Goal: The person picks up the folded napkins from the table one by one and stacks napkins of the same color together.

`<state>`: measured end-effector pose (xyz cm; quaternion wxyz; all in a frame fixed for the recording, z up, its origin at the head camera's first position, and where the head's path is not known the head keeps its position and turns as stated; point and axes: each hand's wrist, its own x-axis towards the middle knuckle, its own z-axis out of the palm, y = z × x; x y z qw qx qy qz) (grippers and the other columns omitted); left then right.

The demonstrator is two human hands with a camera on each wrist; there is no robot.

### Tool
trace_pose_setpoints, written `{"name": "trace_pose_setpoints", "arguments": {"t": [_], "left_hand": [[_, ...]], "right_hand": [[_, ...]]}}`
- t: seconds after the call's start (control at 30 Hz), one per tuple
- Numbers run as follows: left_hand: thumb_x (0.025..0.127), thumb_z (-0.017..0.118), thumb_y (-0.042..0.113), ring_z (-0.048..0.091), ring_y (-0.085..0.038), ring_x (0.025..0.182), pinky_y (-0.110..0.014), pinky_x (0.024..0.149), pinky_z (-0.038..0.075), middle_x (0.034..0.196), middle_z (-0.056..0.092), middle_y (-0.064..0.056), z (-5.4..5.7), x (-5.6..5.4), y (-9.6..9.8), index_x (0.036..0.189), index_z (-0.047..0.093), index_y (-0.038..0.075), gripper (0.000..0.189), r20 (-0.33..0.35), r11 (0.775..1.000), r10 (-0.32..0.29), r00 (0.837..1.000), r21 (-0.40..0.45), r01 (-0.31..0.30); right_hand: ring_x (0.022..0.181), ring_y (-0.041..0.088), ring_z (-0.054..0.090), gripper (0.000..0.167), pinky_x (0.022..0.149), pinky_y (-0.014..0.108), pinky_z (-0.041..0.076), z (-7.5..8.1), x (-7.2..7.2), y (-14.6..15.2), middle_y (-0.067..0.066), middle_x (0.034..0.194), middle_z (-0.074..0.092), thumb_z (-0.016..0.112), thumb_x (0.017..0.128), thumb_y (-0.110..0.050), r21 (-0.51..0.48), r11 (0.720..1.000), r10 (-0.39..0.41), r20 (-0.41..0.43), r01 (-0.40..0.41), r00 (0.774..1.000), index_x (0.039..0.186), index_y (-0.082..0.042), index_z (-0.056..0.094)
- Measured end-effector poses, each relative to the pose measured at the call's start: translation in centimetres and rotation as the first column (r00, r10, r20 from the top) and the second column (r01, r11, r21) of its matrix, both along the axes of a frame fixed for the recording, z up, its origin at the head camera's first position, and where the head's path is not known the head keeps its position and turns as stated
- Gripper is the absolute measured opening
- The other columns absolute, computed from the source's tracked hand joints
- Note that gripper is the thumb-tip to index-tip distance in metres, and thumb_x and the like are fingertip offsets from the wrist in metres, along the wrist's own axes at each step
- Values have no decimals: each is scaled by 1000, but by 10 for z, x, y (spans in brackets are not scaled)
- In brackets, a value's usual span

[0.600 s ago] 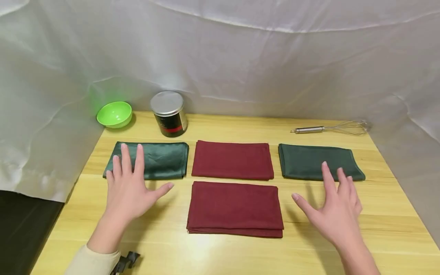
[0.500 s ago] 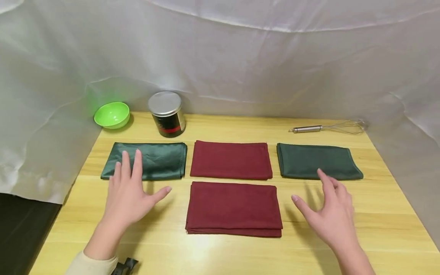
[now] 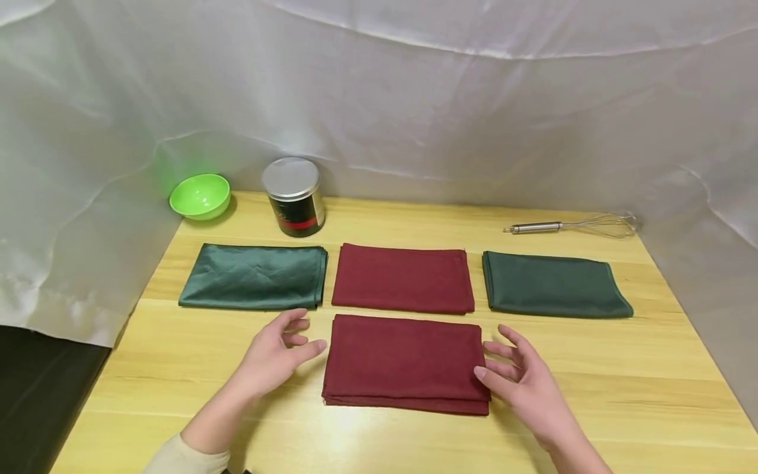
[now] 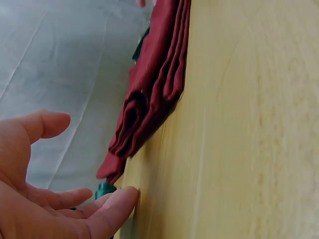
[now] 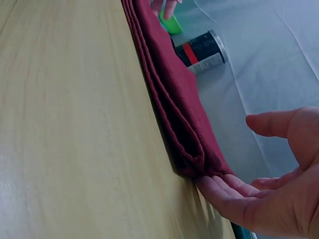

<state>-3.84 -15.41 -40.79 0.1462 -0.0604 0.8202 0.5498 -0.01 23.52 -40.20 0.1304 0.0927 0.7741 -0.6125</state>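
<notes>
A folded dark red cloth lies nearest me on the table, between both hands. My right hand is at its right edge. In the right wrist view, the fingertips touch the cloth's lower edge while the thumb stays apart from it. My left hand hovers beside the left edge, fingers loosely bent and holding nothing. The left wrist view shows a gap between that hand and the layered cloth end. Behind lies a second folded red cloth, flanked by a folded green cloth and another green cloth.
A green bowl and a black tin with a silver lid stand at the back left. A metal whisk lies at the back right. Pale sheeting hangs behind and beside the wooden table.
Both hands have come down and inward from above the green cloths to the sides of the near red cloth. The right fingertips now touch it. The cloths lie as before.
</notes>
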Motion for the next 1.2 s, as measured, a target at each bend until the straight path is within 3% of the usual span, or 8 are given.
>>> {"name": "trace_pose_setpoints", "arguments": {"t": [0.2,0.43,0.57,0.67,0.87,1.13,1.2], "left_hand": [[82,83,20,59,-27,109,-36,81,53,135,56,-15,-1,4,13,142,50,2,71,51,988,22,998,153,-30],[83,76,2,63,-28,103,-40,83,55,131,56,-21,-7,7,33,137,50,-5,61,114,915,86,990,383,-123],[81,74,0,64,-27,100,-38,84,54,128,57,-22,-8,5,37,137,48,-7,61,157,887,123,980,427,-179],[82,72,1,64,-26,99,-36,85,52,124,60,-22,-9,5,37,137,47,-9,61,194,866,109,975,462,-189],[85,68,2,66,-24,99,-32,87,51,113,66,-18,-8,6,38,139,41,-13,62,242,821,-7,970,556,-132],[87,67,1,68,-24,96,-35,85,53,110,69,-17,-13,6,39,136,42,-15,58,249,788,-47,967,605,-117],[87,66,1,68,-23,95,-35,84,54,109,69,-17,-13,6,39,135,43,-16,56,244,788,-53,968,605,-109]], "right_hand": [[118,29,59,82,85,26,52,-1,-2,0,23,145,45,75,91,-9,-46,999,-25,47,27,999,156,-5,24],[104,16,65,81,82,32,54,-4,-7,3,23,145,42,72,91,-4,-197,974,-80,156,110,985,155,-2,22],[95,15,66,80,77,29,54,-8,-8,-1,17,129,54,72,90,-1,-260,954,-101,195,151,976,153,0,23],[92,18,67,77,77,30,55,-10,-8,-5,13,115,63,72,89,0,-286,948,-84,203,141,976,151,4,25],[95,24,69,70,82,33,55,-13,-8,-9,17,111,68,72,88,1,-265,959,-50,176,96,983,145,10,34],[99,24,65,61,81,31,55,-16,-9,-16,18,115,64,74,85,5,-112,992,-55,77,64,996,140,6,46],[99,25,64,59,80,31,55,-16,-9,-18,19,115,64,75,85,5,-65,996,-56,45,59,997,138,3,49]]}}
